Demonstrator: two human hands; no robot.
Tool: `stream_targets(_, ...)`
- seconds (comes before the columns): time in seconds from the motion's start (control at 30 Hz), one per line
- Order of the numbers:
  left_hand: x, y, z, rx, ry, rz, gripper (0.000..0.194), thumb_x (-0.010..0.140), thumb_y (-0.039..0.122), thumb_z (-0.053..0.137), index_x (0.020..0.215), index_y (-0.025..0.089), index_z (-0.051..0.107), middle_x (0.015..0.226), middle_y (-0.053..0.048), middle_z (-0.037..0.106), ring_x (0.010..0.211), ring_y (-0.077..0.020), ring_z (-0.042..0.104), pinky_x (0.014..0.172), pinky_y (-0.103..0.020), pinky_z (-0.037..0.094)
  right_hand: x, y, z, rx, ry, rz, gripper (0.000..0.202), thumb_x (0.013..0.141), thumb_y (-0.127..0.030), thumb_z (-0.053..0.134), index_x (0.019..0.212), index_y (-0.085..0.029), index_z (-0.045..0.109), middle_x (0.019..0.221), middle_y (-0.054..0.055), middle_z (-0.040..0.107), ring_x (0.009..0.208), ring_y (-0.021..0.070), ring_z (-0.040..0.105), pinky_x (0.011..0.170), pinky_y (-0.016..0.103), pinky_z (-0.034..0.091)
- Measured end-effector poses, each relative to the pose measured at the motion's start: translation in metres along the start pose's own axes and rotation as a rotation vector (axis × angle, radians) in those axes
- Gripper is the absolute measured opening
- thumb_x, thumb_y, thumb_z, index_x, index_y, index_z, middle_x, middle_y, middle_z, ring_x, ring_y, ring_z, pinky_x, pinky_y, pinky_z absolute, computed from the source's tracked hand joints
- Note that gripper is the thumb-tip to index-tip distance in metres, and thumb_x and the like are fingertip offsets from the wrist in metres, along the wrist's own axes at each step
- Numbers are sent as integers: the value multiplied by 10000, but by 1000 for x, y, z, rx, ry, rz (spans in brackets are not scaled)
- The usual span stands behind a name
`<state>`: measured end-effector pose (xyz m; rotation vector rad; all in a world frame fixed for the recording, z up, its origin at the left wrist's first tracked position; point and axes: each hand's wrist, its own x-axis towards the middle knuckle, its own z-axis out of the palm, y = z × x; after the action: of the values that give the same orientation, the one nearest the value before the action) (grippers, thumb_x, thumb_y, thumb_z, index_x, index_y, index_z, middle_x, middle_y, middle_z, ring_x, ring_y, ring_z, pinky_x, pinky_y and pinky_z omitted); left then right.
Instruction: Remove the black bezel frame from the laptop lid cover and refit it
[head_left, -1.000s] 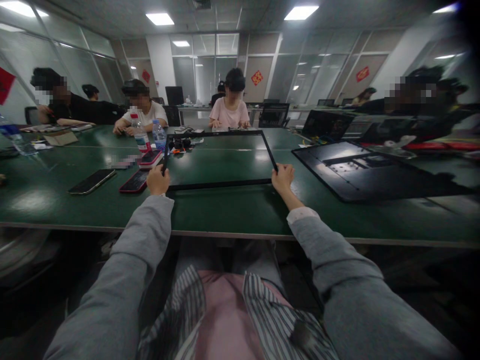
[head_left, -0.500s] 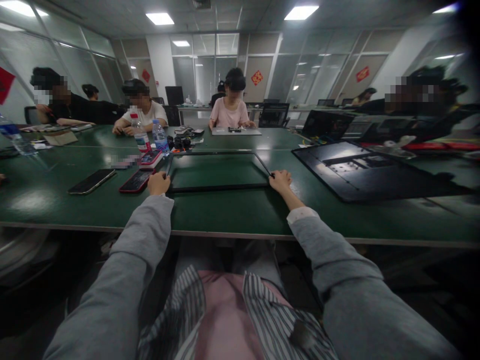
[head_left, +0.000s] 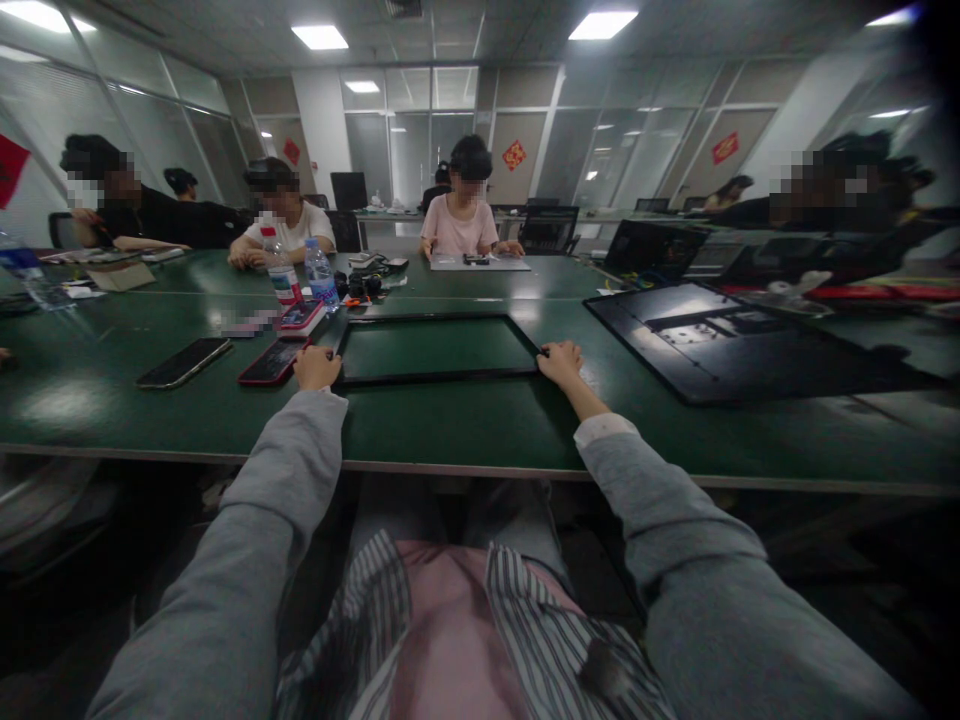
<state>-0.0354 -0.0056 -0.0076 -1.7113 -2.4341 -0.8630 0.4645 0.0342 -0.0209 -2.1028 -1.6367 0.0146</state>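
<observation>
A thin black rectangular bezel frame [head_left: 442, 378] lies across the green table in front of me, its middle hollow so the tabletop shows through. My left hand [head_left: 318, 368] is closed around the frame's left side, close to the near corner. Gripping the right side at about the same height is my right hand [head_left: 561, 362]. Both sets of fingertips are partly hidden. A phone in a red case [head_left: 274, 361] rests just left of my left hand, with a darker phone [head_left: 184, 363] farther left.
Right of the frame is a large black panel [head_left: 675, 375]. Two plastic bottles, one with a red cap [head_left: 282, 280] and one with a blue cap [head_left: 321, 278], stand beyond my left hand. A person opposite [head_left: 459, 220] handles a pale board [head_left: 442, 264]. The table's near edge [head_left: 465, 468] runs below my hands.
The far side of the bezel frame has dropped lower, so it lies flatter. My hands have barely moved and keep their hold. Across the table, the pale board has shifted slightly right.
</observation>
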Motion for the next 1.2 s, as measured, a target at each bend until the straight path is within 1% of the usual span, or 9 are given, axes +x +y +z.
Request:
stream_targets(0.17, 2, 0, 0, 1, 16, 26, 358, 890, 346, 584, 1163, 200, 766, 1308, -182, 652, 1270, -388, 505, 1026, -532, 450, 3, 3, 3, -9, -5, -9, 425, 933, -290, 492, 1296, -151, 663, 1333, 201, 522, 1295, 350, 429, 1064, 495, 353)
stream_targets(0.33, 5, 0, 3, -20, 79, 38, 352, 898, 347, 594, 1185, 215, 750, 1336, -169, 635, 1283, -374, 498, 1044, -521, 443, 4, 4, 3, 16, 35, -20, 438, 962, -343, 494, 1335, -158, 629, 1338, 210, 516, 1278, 347, 433, 1040, 486, 361)
stream_targets(0.53, 5, -2, 4, -6, 34, 39, 332, 889, 340, 605, 1154, 213, 760, 1341, -174, 629, 1301, -388, 487, 1045, -538, 441, 4, 4, 4, -19, 9, -9, 416, 945, -296, 500, 1300, -154, 663, 1324, 204, 529, 1280, 352, 442, 1050, 483, 368)
stream_targets(0.73, 4, -1, 2, 14, 23, 39, 367, 895, 351, 587, 1177, 184, 753, 1351, -188, 623, 1289, -392, 495, 1034, -532, 449, 5, 4, 4, -14, 9, -12, 421, 950, -301, 498, 1312, -166, 663, 1317, 187, 527, 1292, 344, 434, 1063, 480, 370)
stream_targets(0.9, 2, -1, 1, 9, 21, 42, 348, 890, 351, 585, 1152, 206, 761, 1344, -180, 628, 1286, -388, 492, 1026, -525, 447, 5, 3, 3, -12, -5, -1, 426, 940, -305, 499, 1302, -159, 668, 1333, 200, 521, 1286, 346, 437, 1050, 488, 379)
stream_targets(1.07, 1, 0, 0, 29, -2, 31, 363, 885, 357, 580, 1149, 191, 766, 1336, -192, 632, 1292, -395, 492, 1022, -531, 450, 5, 4, 4, -23, -1, -15, 430, 930, -286, 498, 1297, -151, 678, 1325, 202, 535, 1294, 348, 437, 1056, 482, 375)
stream_targets(1.2, 0, 1, -1, 10, 17, 35, 362, 876, 350, 578, 1149, 206, 767, 1331, -178, 638, 1281, -393, 495, 1025, -540, 451, 5, 4, 5, -10, 8, -11, 433, 928, -295, 496, 1296, -155, 678, 1332, 204, 534, 1287, 354, 441, 1055, 495, 374)
